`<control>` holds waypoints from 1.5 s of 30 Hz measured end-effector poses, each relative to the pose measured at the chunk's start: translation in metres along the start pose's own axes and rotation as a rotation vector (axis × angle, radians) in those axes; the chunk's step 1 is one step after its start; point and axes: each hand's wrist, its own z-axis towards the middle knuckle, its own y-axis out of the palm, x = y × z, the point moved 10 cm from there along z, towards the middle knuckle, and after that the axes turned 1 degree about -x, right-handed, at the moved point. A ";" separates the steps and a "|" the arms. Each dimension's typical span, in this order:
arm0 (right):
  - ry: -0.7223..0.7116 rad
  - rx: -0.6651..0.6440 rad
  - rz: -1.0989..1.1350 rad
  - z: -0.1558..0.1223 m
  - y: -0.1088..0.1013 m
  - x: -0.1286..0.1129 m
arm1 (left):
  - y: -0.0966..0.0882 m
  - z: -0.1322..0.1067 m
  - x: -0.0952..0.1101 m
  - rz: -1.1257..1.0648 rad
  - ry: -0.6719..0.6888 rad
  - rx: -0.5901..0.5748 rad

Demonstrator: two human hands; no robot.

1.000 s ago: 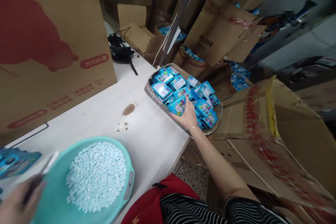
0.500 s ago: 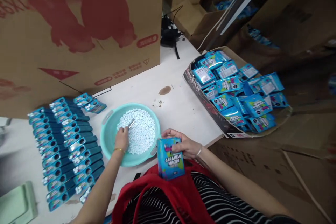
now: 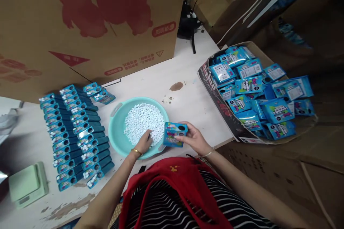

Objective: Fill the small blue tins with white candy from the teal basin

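Observation:
My left hand (image 3: 144,142) is closed low over the right part of a turquoise plastic basin (image 3: 116,139) full of small white candies (image 3: 143,120). A small metal tool, perhaps a spoon, showed in these fingers a moment ago; now it is mostly hidden. My right hand (image 3: 195,139) grips a blue candy box (image 3: 172,139) labelled "Caramelo Macizo" by its right side. The box is tilted at the basin's right rim, its top with a dark round hole facing up. Rows of similar blue boxes (image 3: 77,139) stand left of the basin, white candies on several tops.
An open carton (image 3: 219,105) heaped with blue boxes stands at the table's right edge. Behind the basin rises a large cardboard box (image 3: 88,53). A pale green scale (image 3: 28,184) sits at the far left, and a black strapped item (image 3: 188,27) lies at the back.
My left hand has moved right and toward me across the candies, nearer the held box. My right hand has tipped the box so its top shows. The camera view has shifted.

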 end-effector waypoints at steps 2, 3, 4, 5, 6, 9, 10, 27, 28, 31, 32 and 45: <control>-0.153 0.161 -0.204 0.010 -0.023 -0.004 | -0.010 -0.003 0.003 -0.044 0.015 0.010; -0.216 0.203 -0.312 0.013 -0.029 -0.008 | -0.018 -0.006 0.005 -0.060 0.024 0.019; -0.272 0.219 -0.419 0.014 -0.031 -0.013 | -0.027 -0.009 0.009 -0.074 0.038 0.027; -0.325 0.214 -0.519 0.015 -0.030 -0.018 | -0.037 -0.014 0.014 -0.086 0.057 0.034; -0.375 0.196 -0.604 0.015 -0.026 -0.024 | -0.048 -0.019 0.020 -0.095 0.081 0.042; -0.513 0.134 -0.778 0.015 -0.008 -0.040 | -0.086 -0.036 0.049 -0.084 0.166 0.065; -0.551 0.122 -0.818 0.015 -0.002 -0.043 | -0.097 -0.042 0.061 -0.062 0.191 0.062; -0.797 -0.101 -1.012 0.023 0.084 -0.031 | -0.132 -0.067 0.156 0.697 0.047 -0.085; -0.811 -0.100 -1.013 0.023 0.085 -0.031 | -0.132 -0.069 0.161 0.728 0.034 -0.071; -0.846 -0.098 -1.007 0.022 0.088 -0.031 | -0.130 -0.073 0.171 0.734 0.026 -0.033; -0.848 -0.097 -1.004 0.023 0.088 -0.030 | -0.129 -0.073 0.172 0.742 0.023 -0.034; -0.752 -0.084 -0.939 0.040 0.074 -0.020 | -0.147 -0.063 0.091 0.580 0.120 0.096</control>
